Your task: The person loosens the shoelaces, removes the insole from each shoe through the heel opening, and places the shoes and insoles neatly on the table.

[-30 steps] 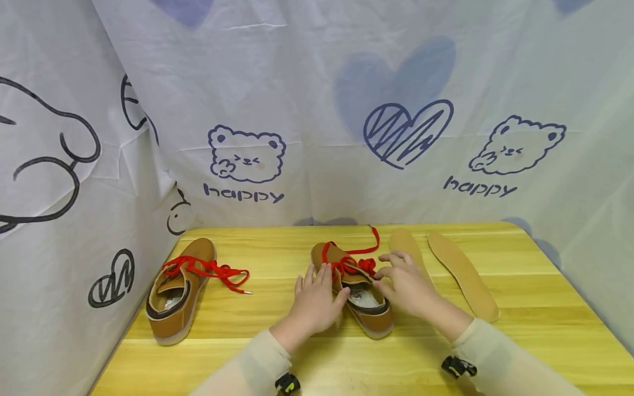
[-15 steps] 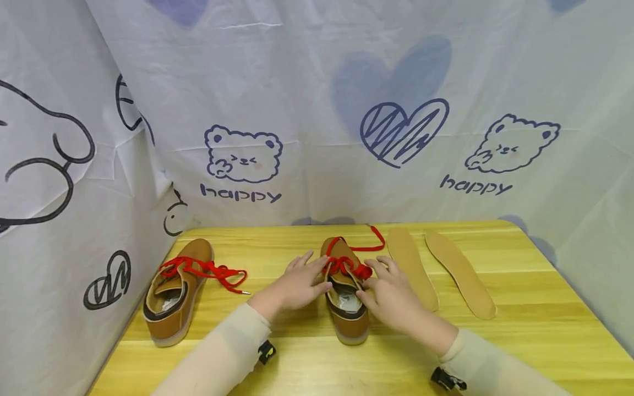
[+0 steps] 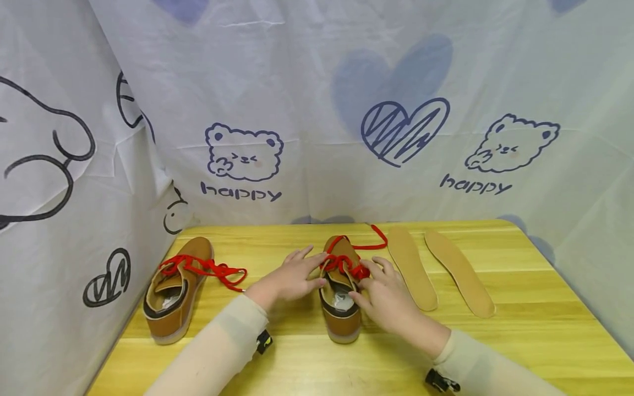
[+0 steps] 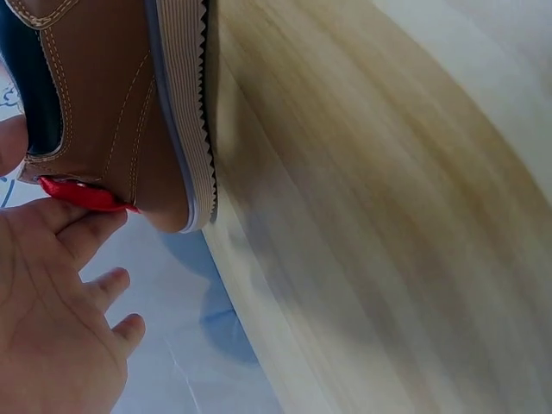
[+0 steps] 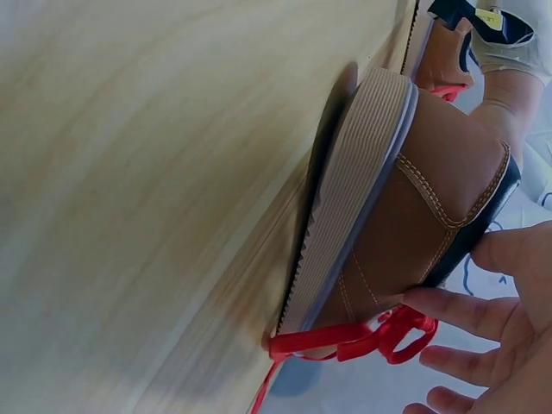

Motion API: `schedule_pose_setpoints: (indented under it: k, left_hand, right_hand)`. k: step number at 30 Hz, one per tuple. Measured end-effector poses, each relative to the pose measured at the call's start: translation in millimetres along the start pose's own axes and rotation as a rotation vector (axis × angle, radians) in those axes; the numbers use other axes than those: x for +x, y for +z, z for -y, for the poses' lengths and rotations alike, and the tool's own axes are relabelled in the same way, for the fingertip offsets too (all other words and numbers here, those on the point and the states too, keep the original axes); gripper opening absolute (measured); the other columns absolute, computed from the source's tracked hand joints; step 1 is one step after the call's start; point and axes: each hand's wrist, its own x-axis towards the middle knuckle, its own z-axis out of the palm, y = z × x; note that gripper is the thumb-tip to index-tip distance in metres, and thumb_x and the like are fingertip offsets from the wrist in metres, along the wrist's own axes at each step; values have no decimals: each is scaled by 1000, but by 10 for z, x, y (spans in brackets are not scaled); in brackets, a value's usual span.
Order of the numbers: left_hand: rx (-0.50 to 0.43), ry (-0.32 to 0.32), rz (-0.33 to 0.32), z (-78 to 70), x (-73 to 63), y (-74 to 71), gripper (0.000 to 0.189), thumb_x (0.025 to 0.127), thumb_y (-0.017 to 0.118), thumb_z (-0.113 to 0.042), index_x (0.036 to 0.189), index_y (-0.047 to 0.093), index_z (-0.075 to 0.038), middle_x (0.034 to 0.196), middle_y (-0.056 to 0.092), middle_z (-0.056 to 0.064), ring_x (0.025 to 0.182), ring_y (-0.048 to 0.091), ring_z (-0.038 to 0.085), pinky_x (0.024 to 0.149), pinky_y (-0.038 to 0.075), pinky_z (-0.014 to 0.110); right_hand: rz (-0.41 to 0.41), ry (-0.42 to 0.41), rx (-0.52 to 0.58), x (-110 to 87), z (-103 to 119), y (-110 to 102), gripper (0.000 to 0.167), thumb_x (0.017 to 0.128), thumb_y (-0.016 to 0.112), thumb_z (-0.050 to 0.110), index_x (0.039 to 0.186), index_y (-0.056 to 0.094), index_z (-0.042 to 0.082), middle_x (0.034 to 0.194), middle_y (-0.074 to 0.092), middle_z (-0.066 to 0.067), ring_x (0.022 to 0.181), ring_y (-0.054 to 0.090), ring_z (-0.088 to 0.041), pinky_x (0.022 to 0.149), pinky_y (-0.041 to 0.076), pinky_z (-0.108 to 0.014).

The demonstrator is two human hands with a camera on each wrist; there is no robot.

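A brown shoe (image 3: 342,327) with a dark collar stands on the table between both hands, its toe pointing away. Red laces (image 3: 342,263) cross its front, and a loose end trails to the right. White paper-like stuffing (image 3: 343,300) shows inside. My left hand (image 3: 292,278) is at the shoe's left side; the left wrist view has its fingertips at the red lace (image 4: 86,195), fingers loosely spread. My right hand (image 3: 388,297) is at the right side, its thumb and index fingertip touching the collar (image 5: 470,246) and upper, the other fingers extended.
A matching brown shoe (image 3: 170,324) with red laces (image 3: 223,270) stands at the left of the wooden table (image 3: 540,330). Two tan insoles lie right of the hands, a nearer insole (image 3: 416,275) and a farther insole (image 3: 460,275). A printed white cloth (image 3: 317,110) hangs behind.
The middle shoe has turned from slanting to nearly straight, its heel swinging left. My left hand has moved left off its top to its side. The right hand has followed slightly left.
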Motion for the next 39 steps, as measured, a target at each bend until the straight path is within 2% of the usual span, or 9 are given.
schedule_pose_setpoints:
  k: [3, 9, 13, 17, 27, 34, 39]
  left_hand:
    - [12, 4, -3, -2, 3, 1, 67, 103, 50, -45, 159, 31, -14, 161, 33, 6, 153, 10, 33, 121, 3, 54]
    - [23, 16, -57, -25, -23, 28, 67, 103, 51, -44, 157, 33, -10, 161, 33, 9, 152, 12, 36, 121, 2, 54]
    - [32, -5, -106, -71, -55, 70, 66, 105, 43, -49, 157, 33, -10, 161, 33, 7, 152, 12, 35, 121, 2, 52]
    - [42, -56, -164, -170, -96, 116, 70, 105, 36, -56, 157, 33, -10, 161, 32, 7, 152, 11, 36, 121, 3, 53]
    - [103, -110, -281, -449, -147, 198, 70, 104, 39, -56, 154, 38, -8, 159, 36, 12, 149, 18, 42, 120, 11, 58]
    - [87, -165, -287, -618, -115, 225, 71, 103, 37, -59, 156, 37, -11, 160, 34, 10, 150, 16, 40, 119, 14, 58]
    - [99, -180, -290, -772, -56, 242, 68, 104, 38, -58, 154, 41, -12, 160, 35, 9, 149, 22, 38, 119, 18, 56]
  right_hand:
    - [2, 5, 2, -3, -2, 0, 29, 91, 74, 39, 90, 79, 10, 141, 55, -15, 135, 39, -40, 106, 38, -59]
    - [2, 17, 41, -3, -33, -19, 28, 90, 75, 38, 92, 80, 11, 140, 56, -17, 134, 40, -42, 108, 34, -62]
    - [22, 43, 87, 0, -80, -56, 25, 90, 75, 37, 93, 79, 12, 140, 56, -17, 134, 40, -42, 110, 33, -62]
    - [44, 73, 135, -4, -119, -137, 22, 92, 73, 36, 93, 79, 14, 141, 55, -17, 135, 39, -43, 107, 35, -64]
    - [53, 77, 170, -89, -207, -358, 21, 93, 71, 36, 100, 78, 17, 143, 54, -17, 133, 40, -44, 103, 37, -67]
    - [69, 78, 189, -135, -258, -453, 23, 93, 71, 35, 104, 77, 15, 143, 53, -18, 132, 39, -44, 101, 37, -68]
    - [73, 82, 184, -181, -323, -531, 22, 93, 71, 33, 104, 76, 15, 143, 53, -18, 132, 38, -45, 101, 37, -69]
